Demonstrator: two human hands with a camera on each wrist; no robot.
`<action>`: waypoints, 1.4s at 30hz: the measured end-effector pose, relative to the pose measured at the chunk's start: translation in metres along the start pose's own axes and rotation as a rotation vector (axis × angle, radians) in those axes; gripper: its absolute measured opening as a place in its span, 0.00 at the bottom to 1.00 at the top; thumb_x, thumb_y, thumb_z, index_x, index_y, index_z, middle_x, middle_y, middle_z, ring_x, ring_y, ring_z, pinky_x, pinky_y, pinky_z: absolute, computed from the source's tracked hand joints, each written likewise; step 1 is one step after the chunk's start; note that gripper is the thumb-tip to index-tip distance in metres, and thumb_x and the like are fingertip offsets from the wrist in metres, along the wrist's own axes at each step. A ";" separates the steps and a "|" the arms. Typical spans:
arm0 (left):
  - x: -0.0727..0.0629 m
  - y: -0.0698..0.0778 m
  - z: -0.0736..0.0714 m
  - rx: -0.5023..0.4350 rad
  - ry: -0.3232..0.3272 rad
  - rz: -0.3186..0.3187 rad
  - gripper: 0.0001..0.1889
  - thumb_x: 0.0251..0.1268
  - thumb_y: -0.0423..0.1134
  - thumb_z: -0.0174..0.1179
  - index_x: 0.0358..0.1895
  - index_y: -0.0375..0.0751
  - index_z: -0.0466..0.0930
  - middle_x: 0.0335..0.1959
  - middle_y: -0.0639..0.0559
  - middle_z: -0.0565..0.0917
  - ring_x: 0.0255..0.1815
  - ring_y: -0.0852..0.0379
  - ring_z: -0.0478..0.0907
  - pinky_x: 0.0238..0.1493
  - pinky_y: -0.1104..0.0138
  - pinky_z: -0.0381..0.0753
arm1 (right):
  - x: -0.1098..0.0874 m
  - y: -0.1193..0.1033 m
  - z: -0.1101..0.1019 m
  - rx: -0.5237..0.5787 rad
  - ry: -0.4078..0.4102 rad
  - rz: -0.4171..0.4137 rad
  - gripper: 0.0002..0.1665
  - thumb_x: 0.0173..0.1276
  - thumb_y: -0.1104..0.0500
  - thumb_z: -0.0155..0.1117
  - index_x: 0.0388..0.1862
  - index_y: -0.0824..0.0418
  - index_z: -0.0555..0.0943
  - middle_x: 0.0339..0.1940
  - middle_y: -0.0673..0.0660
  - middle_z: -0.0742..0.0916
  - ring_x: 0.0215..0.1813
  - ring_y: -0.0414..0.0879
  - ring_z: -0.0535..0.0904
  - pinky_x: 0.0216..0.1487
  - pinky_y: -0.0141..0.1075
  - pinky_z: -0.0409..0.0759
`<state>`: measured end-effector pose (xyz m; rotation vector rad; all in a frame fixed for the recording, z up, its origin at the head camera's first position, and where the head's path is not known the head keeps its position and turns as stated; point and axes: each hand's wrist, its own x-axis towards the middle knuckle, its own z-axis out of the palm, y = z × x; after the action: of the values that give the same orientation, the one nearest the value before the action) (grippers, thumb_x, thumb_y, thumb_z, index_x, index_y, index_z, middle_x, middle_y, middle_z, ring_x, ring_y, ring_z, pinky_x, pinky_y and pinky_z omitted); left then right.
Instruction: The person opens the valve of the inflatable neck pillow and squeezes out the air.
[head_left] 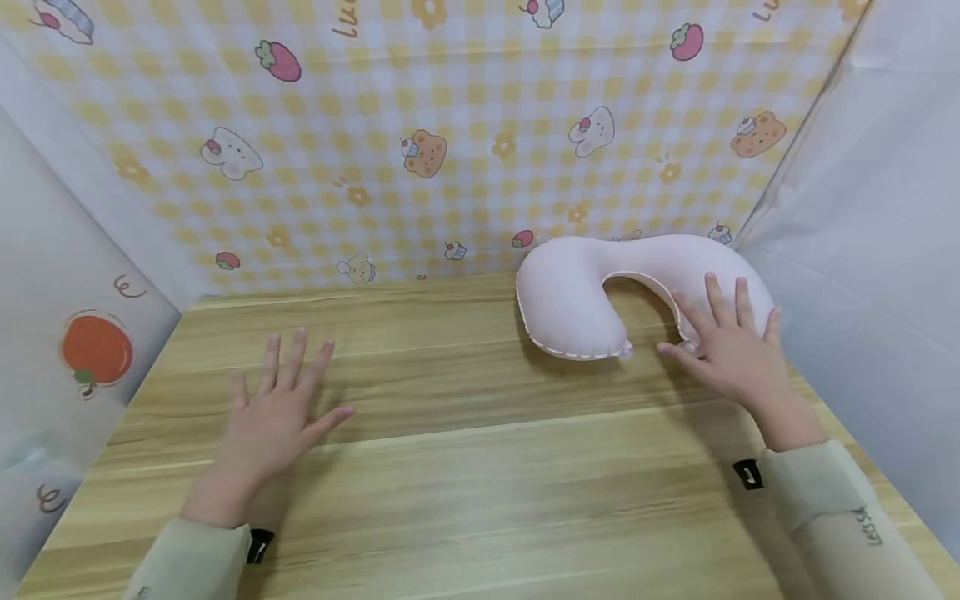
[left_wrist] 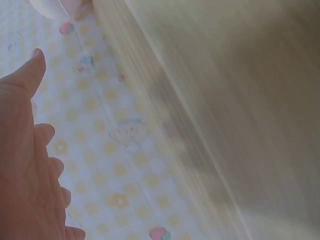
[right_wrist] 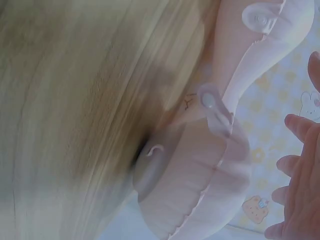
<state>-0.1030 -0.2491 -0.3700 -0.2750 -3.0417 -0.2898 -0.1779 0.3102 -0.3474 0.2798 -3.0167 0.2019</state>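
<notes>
A pale pink inflatable U-shaped neck pillow (head_left: 572,300) lies at the back right of the wooden table, its opening facing the front. My right hand (head_left: 738,354) is over the pillow's right arm, fingers spread and straight; the right wrist view shows a gap between the fingers and the pillow (right_wrist: 200,175). A snap tab (right_wrist: 212,107) sticks out from the pillow's seam there. To the left, my left hand (head_left: 273,429) hovers above the table with fingers spread and holds nothing. In the left wrist view, that hand (left_wrist: 30,165) has its thumb apart from the fingers.
The wooden table (head_left: 480,492) spreads under both hands. Behind it hangs a yellow checked cloth (head_left: 465,100) printed with bears, strawberries and flowers. White cloth walls (head_left: 885,208) close off both sides, the left one bearing a large orange fruit print (head_left: 97,350).
</notes>
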 end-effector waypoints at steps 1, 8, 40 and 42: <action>0.002 0.003 0.001 0.003 -0.004 0.009 0.47 0.69 0.66 0.51 0.81 0.59 0.34 0.81 0.52 0.26 0.80 0.43 0.16 0.66 0.22 0.29 | 0.000 0.001 0.000 0.003 -0.008 0.006 0.50 0.69 0.26 0.48 0.82 0.38 0.42 0.83 0.60 0.37 0.80 0.68 0.22 0.62 0.83 0.29; 0.016 0.026 0.006 -0.011 -0.020 0.101 0.47 0.67 0.67 0.53 0.81 0.60 0.38 0.82 0.52 0.30 0.82 0.41 0.24 0.68 0.23 0.34 | 0.002 0.008 -0.003 0.028 -0.032 0.053 0.50 0.70 0.26 0.47 0.83 0.42 0.42 0.83 0.61 0.35 0.78 0.70 0.20 0.62 0.84 0.30; 0.114 0.134 0.010 -0.095 -0.076 0.378 0.44 0.70 0.67 0.49 0.81 0.57 0.42 0.83 0.50 0.46 0.83 0.42 0.39 0.74 0.34 0.54 | 0.054 0.046 -0.027 0.172 0.004 0.128 0.53 0.72 0.31 0.48 0.83 0.50 0.38 0.81 0.71 0.40 0.73 0.86 0.32 0.55 0.85 0.46; 0.124 0.142 0.011 -0.111 -0.084 0.381 0.43 0.70 0.67 0.50 0.81 0.58 0.43 0.83 0.50 0.48 0.83 0.43 0.41 0.74 0.35 0.55 | 0.059 0.048 -0.030 0.185 -0.002 0.131 0.53 0.72 0.31 0.48 0.83 0.51 0.38 0.81 0.72 0.41 0.72 0.87 0.33 0.54 0.86 0.46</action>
<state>-0.1992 -0.0888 -0.3440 -0.8788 -2.9700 -0.4269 -0.2415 0.3505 -0.3172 0.0966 -3.0229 0.4938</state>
